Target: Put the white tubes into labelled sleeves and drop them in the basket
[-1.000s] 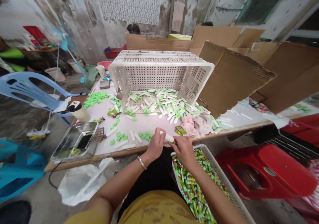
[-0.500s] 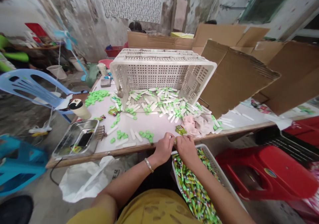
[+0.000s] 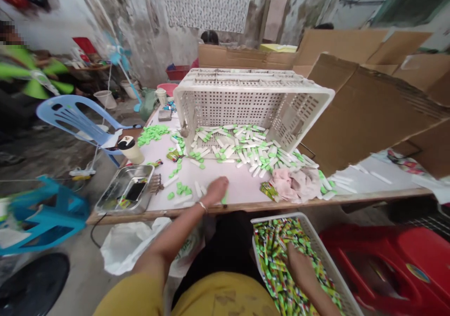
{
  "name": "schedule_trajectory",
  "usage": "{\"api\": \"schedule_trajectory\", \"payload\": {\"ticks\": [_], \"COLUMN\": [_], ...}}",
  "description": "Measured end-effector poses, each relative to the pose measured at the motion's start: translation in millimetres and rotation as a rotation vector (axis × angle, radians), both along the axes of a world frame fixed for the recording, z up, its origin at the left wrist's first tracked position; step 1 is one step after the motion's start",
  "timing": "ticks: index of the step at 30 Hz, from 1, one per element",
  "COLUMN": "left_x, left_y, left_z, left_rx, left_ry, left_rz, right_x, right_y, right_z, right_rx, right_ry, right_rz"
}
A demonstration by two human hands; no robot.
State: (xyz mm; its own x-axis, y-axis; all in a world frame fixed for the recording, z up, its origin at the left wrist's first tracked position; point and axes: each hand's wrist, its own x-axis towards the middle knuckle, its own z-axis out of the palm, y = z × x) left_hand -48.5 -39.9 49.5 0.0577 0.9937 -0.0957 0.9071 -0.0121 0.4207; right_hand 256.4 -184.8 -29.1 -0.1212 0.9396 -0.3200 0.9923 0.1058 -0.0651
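Right hand (image 3: 298, 265) is down in the white plastic basket (image 3: 277, 221) beside the person's yellow shirt (image 3: 225, 297), fingers buried among packed green-and-red wrapped sticks (image 3: 274, 255). Can't tell if it's gripping anything. Left hand (image 3: 215, 190), bangle (image 3: 202, 206) on the wrist, lies palm down on the white tabletop (image 3: 239, 187), fingers open, nothing visibly held. A green cap (image 3: 224, 198) sits just beside it, near the table's wooden edge (image 3: 246, 207). Loose white tubes (image 3: 197, 189) and more green caps (image 3: 180, 190) lie left of the hand.

Mid-table: a white perforated plastic crate (image 3: 225, 101) tipped on its side, with a spill of white tubes and green caps (image 3: 239, 149) at its mouth. Pile of green caps (image 3: 152, 134) to its left, pink cloth (image 3: 293, 185) to its right. Steel tray (image 3: 124, 189) with a phone (image 3: 135, 191) sits at the left table edge, tumbler (image 3: 131, 151) just beyond.

Off the table: white plastic bag (image 3: 133, 245), teal stool (image 3: 49, 217), red stool (image 3: 386, 264), blue plastic chair (image 3: 70, 114). Far side: cardboard sheets (image 3: 365, 114), a person's head (image 3: 210, 37) behind them, a co-worker's green sleeves (image 3: 24, 72) blurred at left, stained wall (image 3: 158, 20)
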Motion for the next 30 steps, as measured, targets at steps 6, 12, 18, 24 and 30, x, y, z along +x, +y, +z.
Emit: {"api": "schedule_trajectory", "payload": {"ticks": [6,12,18,24,30], "left_x": [-99.8,-121.5,-133.6,-136.4,-114.6], "left_y": [60.5,76.8,84.8,75.1,60.2], "left_z": [-9.5,-25.1,-23.4,-24.4,-22.2], "left_rx": [0.002,-0.001,-0.005,-0.024,-0.018], "left_ry": [0.196,0.344,0.480,0.539,0.477], "left_rz": [0.161,0.138,0.096,0.061,0.016], "right_x": [45.1,3.0,-45.0,-48.8,-34.2], "right_y": [-3.4,109.1,184.1,195.8,199.9], "right_z": [-25.7,45.0,48.3,32.0,37.1], "right_rx": [0.071,0.288,0.279,0.264,0.213], "right_ry": [-0.114,0.156,0.073,0.104,0.165], "right_rz": [-0.230,-0.074,-0.306,-0.482,-0.490]}}
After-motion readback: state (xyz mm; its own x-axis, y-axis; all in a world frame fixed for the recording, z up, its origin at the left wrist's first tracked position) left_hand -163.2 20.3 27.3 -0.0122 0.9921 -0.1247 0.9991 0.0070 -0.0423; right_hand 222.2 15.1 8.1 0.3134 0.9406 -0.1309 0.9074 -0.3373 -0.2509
